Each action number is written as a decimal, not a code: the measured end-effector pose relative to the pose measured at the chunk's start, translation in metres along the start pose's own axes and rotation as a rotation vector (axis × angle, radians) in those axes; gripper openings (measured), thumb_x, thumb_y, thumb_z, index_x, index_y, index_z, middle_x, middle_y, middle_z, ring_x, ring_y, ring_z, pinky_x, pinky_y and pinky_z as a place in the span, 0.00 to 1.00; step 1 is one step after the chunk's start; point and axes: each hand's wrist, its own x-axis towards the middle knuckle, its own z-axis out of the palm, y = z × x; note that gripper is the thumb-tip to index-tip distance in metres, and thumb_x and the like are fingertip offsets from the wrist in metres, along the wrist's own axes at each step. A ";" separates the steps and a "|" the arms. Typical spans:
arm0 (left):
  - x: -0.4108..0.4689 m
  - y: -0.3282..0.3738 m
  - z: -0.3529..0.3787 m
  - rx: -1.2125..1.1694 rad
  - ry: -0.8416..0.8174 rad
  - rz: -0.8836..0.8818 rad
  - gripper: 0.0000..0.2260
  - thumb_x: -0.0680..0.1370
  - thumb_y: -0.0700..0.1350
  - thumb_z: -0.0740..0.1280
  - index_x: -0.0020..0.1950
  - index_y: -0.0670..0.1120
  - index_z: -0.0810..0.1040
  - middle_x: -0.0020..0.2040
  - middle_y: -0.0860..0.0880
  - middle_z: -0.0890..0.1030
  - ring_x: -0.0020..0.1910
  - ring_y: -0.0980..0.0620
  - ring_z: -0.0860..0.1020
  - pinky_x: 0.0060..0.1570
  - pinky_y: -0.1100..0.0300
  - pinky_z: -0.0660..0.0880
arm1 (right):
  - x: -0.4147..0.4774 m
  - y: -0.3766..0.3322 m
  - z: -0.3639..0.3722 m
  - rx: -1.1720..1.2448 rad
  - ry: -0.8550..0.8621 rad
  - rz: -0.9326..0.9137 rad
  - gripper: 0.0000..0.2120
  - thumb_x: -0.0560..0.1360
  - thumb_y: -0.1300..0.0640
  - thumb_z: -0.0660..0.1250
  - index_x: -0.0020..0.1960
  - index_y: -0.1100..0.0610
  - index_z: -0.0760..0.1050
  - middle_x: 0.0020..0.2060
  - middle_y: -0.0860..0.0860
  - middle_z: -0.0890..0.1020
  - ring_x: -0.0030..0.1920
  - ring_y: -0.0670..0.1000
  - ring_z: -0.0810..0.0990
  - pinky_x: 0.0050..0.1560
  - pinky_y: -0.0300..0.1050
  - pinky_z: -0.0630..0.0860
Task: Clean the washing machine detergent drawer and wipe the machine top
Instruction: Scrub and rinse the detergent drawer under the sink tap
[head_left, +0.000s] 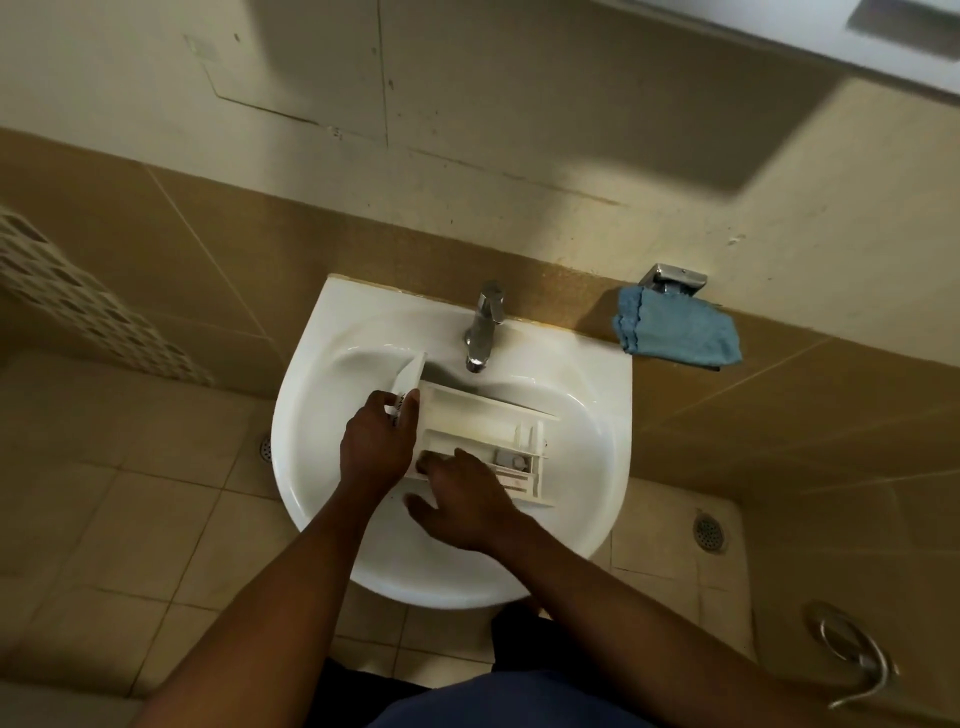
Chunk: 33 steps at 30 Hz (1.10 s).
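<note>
Detergent drawer (483, 415) held in sink (587, 467) basin, both hands engaged.

Left-hand fingers (410, 404) curl round the drawer's front panel at its left end, thumb on the panel's outer face; left hand (376, 441) grips firmly. Right-hand fingers (436, 462) lie extended over the drawer's near wall into a compartment, thumb spread clear, nothing clasped; right hand (462, 499) rests on the drawer. Drawer is white, lying lengthwise across the bowl, compartments up, yellowish residue visible inside. Tap (485, 325) stands behind it, spout above the drawer's far side. Folded blue cloth (678, 332) sits on the tiled ledge right of the sink.
</note>
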 end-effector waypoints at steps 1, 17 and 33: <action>0.000 0.000 0.000 0.001 -0.003 0.004 0.23 0.82 0.64 0.59 0.60 0.45 0.77 0.50 0.45 0.84 0.51 0.44 0.82 0.50 0.52 0.77 | -0.003 -0.001 0.003 0.050 0.004 -0.004 0.23 0.80 0.45 0.63 0.67 0.60 0.74 0.49 0.57 0.85 0.54 0.58 0.82 0.76 0.59 0.62; 0.000 -0.002 0.002 -0.011 0.012 0.023 0.24 0.82 0.63 0.60 0.61 0.44 0.78 0.51 0.44 0.85 0.51 0.44 0.83 0.49 0.54 0.76 | -0.010 0.023 0.011 0.040 0.020 -0.048 0.25 0.80 0.42 0.63 0.71 0.55 0.72 0.63 0.53 0.82 0.62 0.55 0.80 0.71 0.54 0.69; 0.000 -0.001 0.001 0.007 0.013 -0.006 0.24 0.81 0.64 0.60 0.61 0.45 0.78 0.48 0.46 0.84 0.50 0.44 0.82 0.48 0.52 0.77 | 0.096 0.070 -0.070 1.958 0.370 0.765 0.17 0.85 0.56 0.57 0.61 0.70 0.74 0.49 0.68 0.84 0.49 0.66 0.85 0.49 0.60 0.84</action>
